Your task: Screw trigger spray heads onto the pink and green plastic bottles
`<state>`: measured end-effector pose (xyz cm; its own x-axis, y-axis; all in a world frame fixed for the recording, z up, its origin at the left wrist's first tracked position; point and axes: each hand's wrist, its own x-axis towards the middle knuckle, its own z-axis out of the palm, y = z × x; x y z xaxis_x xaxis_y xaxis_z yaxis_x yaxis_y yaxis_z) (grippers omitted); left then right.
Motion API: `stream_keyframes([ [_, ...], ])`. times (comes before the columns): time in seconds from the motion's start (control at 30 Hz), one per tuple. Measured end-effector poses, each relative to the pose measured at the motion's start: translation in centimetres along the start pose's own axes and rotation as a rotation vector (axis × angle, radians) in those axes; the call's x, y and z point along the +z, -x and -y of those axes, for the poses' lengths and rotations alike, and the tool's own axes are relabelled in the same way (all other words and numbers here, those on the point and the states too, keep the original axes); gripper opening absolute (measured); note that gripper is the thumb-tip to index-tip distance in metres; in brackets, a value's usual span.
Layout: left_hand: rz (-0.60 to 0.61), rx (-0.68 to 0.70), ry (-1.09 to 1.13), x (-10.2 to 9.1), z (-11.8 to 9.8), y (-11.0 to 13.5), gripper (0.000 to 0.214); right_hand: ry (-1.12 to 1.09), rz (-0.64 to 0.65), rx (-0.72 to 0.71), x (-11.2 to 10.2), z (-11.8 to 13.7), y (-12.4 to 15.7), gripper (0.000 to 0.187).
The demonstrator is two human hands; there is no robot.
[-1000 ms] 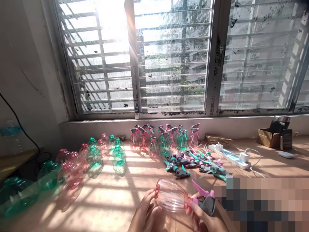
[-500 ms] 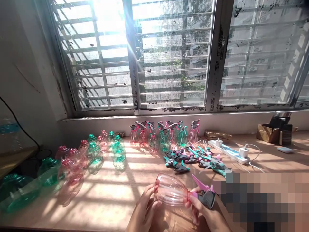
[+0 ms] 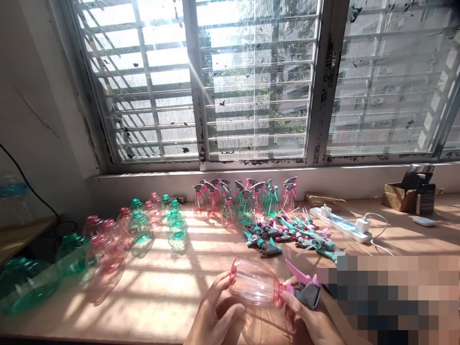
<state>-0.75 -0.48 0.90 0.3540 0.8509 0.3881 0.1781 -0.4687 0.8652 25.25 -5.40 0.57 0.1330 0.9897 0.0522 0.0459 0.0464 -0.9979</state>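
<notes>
A clear pink spray bottle (image 3: 253, 286) lies sideways between my hands just above the wooden table (image 3: 161, 287). My left hand (image 3: 213, 314) cups its rounded base, fingers curled around it. My right hand (image 3: 305, 323) grips the neck, where a grey and pink trigger spray head (image 3: 305, 289) sits on the bottle. Behind lies a loose pile of teal and pink trigger heads (image 3: 287, 235). Farther back stands a group of bottles with trigger heads fitted (image 3: 244, 201).
Several headless green and pink bottles (image 3: 143, 227) stand at the left. A white power strip (image 3: 341, 224) with plugged chargers lies at the right, near a brown box (image 3: 409, 194). A barred window (image 3: 251, 81) runs along the back. A blurred patch covers the lower right.
The view has shifted slightly. My hands and the pink bottle stay in nearly the same place, with my left fingers a little lower on the base.
</notes>
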Motion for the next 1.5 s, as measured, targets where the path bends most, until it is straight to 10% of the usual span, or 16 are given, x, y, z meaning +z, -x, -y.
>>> stream_keyframes([
  [1.5, -0.089, -0.001, 0.029, 0.9, 0.5, -0.1, 0.042, -0.039, -0.016, 0.039, 0.2, 0.3, -0.1, 0.06],
])
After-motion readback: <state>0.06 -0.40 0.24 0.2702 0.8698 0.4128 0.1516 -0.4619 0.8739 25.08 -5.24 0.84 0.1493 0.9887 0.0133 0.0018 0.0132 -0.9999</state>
